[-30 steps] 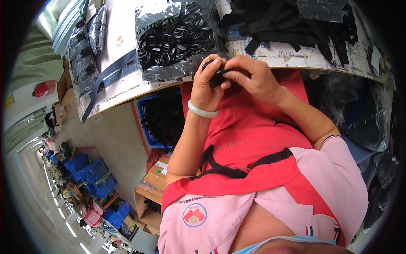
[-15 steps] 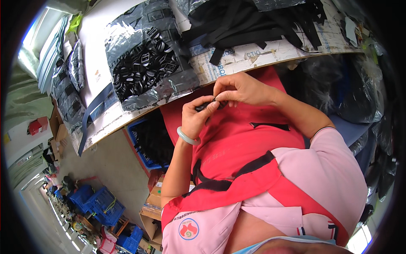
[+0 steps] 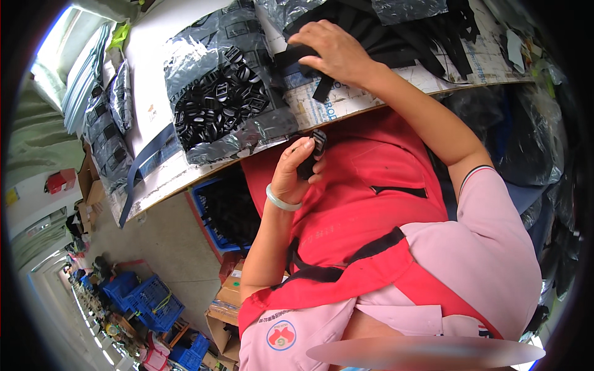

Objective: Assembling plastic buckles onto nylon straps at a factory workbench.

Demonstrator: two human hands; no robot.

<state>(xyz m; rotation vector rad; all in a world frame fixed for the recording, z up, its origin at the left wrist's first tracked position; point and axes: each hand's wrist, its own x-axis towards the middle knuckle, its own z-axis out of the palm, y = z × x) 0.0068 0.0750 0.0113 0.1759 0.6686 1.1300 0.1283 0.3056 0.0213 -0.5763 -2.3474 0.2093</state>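
Observation:
My left hand [image 3: 293, 168] is closed around a black plastic buckle [image 3: 319, 141], which pokes out above the thumb. Dark material, perhaps webbing, shows in the palm below it. Farther forward, my right hand [image 3: 339, 54] hovers over or touches a pile of black webbing straps [image 3: 402, 38], its thumb and fingers apart and nothing visible between them. To the left of the straps lies a clear plastic bag [image 3: 238, 133] full of loose black buckles [image 3: 216, 102].
The worktable's edge [image 3: 179, 185] runs just beyond my red apron [image 3: 352, 179]. Under it stands a blue crate [image 3: 204, 213] of black material, with a cardboard box [image 3: 228, 294] nearer. Dark plastic-wrapped goods [image 3: 526, 136] crowd the right. A strap [image 3: 139, 167] hangs off the table's left.
My right hand has left the left hand and moved forward to the strap pile, opening its fingers. The left hand still holds the buckle, now tipped upward.

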